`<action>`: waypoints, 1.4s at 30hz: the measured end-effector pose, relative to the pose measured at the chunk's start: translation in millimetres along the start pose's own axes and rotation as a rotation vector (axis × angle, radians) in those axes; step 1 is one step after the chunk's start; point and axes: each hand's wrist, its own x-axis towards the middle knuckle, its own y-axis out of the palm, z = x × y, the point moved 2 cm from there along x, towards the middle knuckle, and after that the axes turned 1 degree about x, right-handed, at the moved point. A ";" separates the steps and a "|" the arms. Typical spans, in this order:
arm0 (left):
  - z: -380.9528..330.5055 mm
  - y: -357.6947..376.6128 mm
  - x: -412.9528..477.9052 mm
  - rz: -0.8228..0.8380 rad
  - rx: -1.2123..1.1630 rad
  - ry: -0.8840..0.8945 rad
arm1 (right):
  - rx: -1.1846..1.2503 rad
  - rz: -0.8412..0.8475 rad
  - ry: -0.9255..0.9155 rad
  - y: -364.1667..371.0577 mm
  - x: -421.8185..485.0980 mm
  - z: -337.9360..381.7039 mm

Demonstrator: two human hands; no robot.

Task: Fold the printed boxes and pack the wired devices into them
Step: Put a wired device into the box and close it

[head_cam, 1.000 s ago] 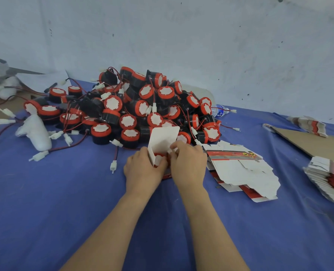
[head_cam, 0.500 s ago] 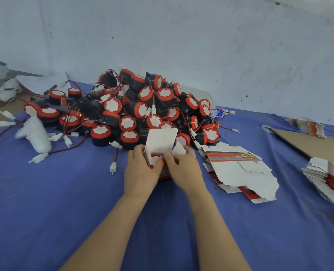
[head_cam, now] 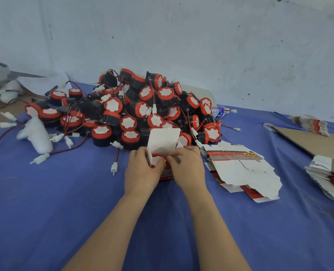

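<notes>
Packing is in hand near the middle of the table [head_cam: 60, 196], just in front of the pile of wired devices [head_cam: 142, 106]. The left hand [head_cam: 140, 171] wraps curled fingers round the left wall of the printed box [head_cam: 165, 173], apparently to brace it square against the cloth. The right hand [head_cam: 187, 169] pinches the right rim of the mouth between thumb and forefinger, judged to be holding a side tab clear. One wired device [head_cam: 157, 160] sits in the mouth, red-rimmed white face up toward the camera; its lead is not visible. The box stands on end, long axis near upright, mouth upward, with the lid flap [head_cam: 163, 141] raised on the far side and leaning away toward the pile. Flat box blanks [head_cam: 242, 169] lie just right of the hands, presumably for easy reach; a further stack [head_cam: 330, 177] lies at the right edge.
</notes>
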 end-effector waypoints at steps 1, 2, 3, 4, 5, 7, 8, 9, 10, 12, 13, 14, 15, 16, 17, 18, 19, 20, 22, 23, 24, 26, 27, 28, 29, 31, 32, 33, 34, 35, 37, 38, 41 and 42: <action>0.0 -0.1 0.3 0.001 -0.007 -0.003 | -0.022 0.013 0.002 -0.6 0.6 -0.9; 0.3 -0.2 0.4 0.003 -0.015 -0.004 | -0.045 0.026 0.005 -1.1 1.0 -1.9; 0.4 -0.1 0.5 0.004 -0.024 -0.005 | -0.062 0.040 0.005 -1.4 1.4 -2.9; 0.8 0.0 0.2 0.007 -0.035 -0.007 | -0.076 0.058 0.006 -1.5 1.6 -3.8; 1.1 0.1 0.2 0.009 -0.046 -0.009 | -0.093 0.082 0.010 -1.1 1.5 -4.5; 2.0 -0.3 0.1 0.005 -0.074 -0.011 | -0.140 0.147 0.026 -0.4 1.0 -5.3; 1.3 -0.7 0.2 0.005 -0.090 0.002 | -0.157 0.177 0.034 0.0 0.8 -5.7; -0.5 -1.2 -0.2 0.006 -0.112 0.029 | -0.164 0.197 0.037 0.0 0.8 -6.1; -3.2 -1.5 -0.8 0.010 -0.143 0.059 | -0.166 0.204 0.035 0.0 1.2 -6.2; -8.5 -2.0 -2.6 0.027 -0.248 0.089 | -0.165 0.183 0.032 0.1 2.5 -6.6; -10.3 -2.6 -3.1 0.044 -0.318 0.065 | -0.161 0.165 0.039 0.5 2.9 -6.9; -9.8 -2.6 -2.7 0.057 -0.377 0.031 | -0.155 0.150 0.048 1.4 3.0 -7.4; -8.2 -2.5 -1.7 0.066 -0.412 0.004 | -0.146 0.138 0.054 2.6 3.0 -7.7; -6.3 -2.9 -0.5 0.071 -0.396 0.002 | -0.139 0.128 0.056 3.7 3.1 -7.8; -4.9 -3.3 0.1 0.075 -0.363 0.014 | -0.137 0.113 0.052 4.9 2.9 -7.5; -3.3 -3.2 0.6 0.083 -0.325 0.031 | -0.142 0.090 0.040 6.1 2.7 -6.7; -1.5 -2.8 1.3 0.089 -0.299 0.040 | -0.149 0.053 0.020 7.5 2.3 -5.5; -0.5 -2.0 2.0 0.095 -0.281 0.043 | -0.149 0.002 -0.010 8.9 1.2 -3.8; 2.2 -0.8 3.6 0.099 -0.264 0.041 | -0.132 -0.116 -0.092 10.8 -2.0 -0.2; 3.1 -0.6 4.4 0.093 -0.269 0.035 | -0.116 -0.163 -0.131 10.9 -4.0 1.2; 3.8 -0.8 5.4 0.083 -0.277 0.027 | -0.089 -0.188 -0.163 10.5 -5.2 1.6; 5.6 -1.6 6.9 0.056 -0.281 0.017 | 0.007 -0.189 -0.217 8.5 -6.2 0.6; 6.3 -2.0 7.5 0.044 -0.285 0.016 | 0.069 -0.178 -0.240 7.6 -6.4 0.3; 6.7 -2.5 8.0 0.033 -0.291 0.016 | 0.136 -0.164 -0.246 6.9 -6.5 0.2; 6.7 -3.1 8.7 0.023 -0.296 0.016 | 0.202 -0.147 -0.230 6.6 -6.6 0.5; 7.2 -3.7 10.3 0.012 -0.294 0.018 | 0.306 -0.129 -0.160 7.8 -5.0 -1.1; 7.3 -3.9 10.7 0.008 -0.290 0.020 | 0.331 -0.131 -0.130 9.0 -3.5 -3.4; 7.2 -4.2 10.6 0.006 -0.292 0.027 | 0.341 -0.125 -0.110 10.5 -1.8 -5.9; 7.1 -4.0 10.7 0.008 -0.295 0.035 | 0.341 -0.102 -0.095 12.6 0.1 -8.5; 7.1 -3.5 10.9 0.011 -0.301 0.043 | 0.339 -0.066 -0.080 14.8 1.5 -10.9; 8.2 -3.8 11.3 0.012 -0.284 0.063 | 0.359 -0.011 -0.030 18.1 3.5 -14.7; 8.7 -5.0 10.9 0.012 -0.269 0.069 | 0.408 0.004 0.008 18.7 3.5 -15.8; 8.6 -7.8 10.8 0.051 -0.294 0.053 | 0.583 0.008 0.067 16.8 3.9 -17.4; 7.7 -7.6 11.2 0.071 -0.318 0.035 | 0.588 0.010 0.056 15.8 3.9 -17.6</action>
